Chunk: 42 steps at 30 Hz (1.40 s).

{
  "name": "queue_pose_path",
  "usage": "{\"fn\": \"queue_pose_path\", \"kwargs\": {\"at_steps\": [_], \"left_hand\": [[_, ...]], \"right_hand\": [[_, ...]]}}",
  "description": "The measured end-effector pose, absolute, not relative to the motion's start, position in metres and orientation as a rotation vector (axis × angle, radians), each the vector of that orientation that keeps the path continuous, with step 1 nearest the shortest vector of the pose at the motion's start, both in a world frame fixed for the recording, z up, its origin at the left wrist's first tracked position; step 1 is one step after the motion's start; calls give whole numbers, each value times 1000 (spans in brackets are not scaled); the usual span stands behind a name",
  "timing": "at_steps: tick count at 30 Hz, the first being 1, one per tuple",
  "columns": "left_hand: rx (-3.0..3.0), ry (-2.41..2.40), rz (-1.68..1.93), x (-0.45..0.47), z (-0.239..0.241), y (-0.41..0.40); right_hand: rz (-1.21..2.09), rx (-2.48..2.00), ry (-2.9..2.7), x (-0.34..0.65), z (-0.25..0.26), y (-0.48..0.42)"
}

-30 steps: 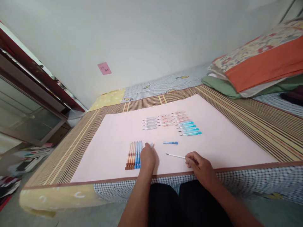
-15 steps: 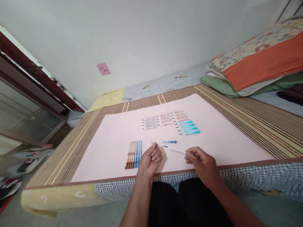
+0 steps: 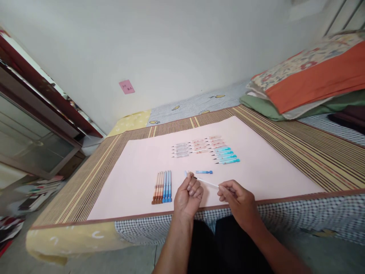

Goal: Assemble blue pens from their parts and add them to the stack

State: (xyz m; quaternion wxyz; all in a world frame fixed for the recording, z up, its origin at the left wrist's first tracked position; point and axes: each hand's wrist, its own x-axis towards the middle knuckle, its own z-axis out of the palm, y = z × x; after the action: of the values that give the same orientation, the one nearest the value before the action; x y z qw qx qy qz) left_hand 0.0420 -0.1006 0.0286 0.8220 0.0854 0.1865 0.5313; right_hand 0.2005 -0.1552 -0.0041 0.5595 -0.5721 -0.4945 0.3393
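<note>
A slim white pen refill [image 3: 207, 183] is held aslant, its dark tip toward a small pale-blue pen piece [image 3: 186, 173], near a flat-lying blue pen barrel [image 3: 204, 172].

A home bedroom, by the look of it: a striped mat [image 3: 71, 182] and a checked sheet [image 3: 188, 112] cover the bed [image 3: 74, 238], with folded bedding [image 3: 313, 82] piled on top.

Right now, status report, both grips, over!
Left grip: small pale-blue piece. Right grip: white refill, dark tip leftward. Blue barrel just beyond, untouched.
</note>
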Motion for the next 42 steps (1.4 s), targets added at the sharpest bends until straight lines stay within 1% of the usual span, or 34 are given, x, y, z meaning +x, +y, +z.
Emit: {"fn": "queue_pose_path", "kwargs": {"at_steps": [5,22,28,36,42], "left_hand": [[169,361,1152,46,29,-102],[216,476,1246,56,31,-102],[187,495,1245,58,34,-101],[252,442,1259,52,36,-100],[211,494,1277,52,32,-100]], "right_hand": [[779,-1350,-1131,199,-5,-157],[765,-1363,-1150,195,-9,-159],[831,-1385,-1238,190,-13,-161],[809,-1349,-1259,190,-10,-164],[831,-1359,-1267,191,-9,-163]]}}
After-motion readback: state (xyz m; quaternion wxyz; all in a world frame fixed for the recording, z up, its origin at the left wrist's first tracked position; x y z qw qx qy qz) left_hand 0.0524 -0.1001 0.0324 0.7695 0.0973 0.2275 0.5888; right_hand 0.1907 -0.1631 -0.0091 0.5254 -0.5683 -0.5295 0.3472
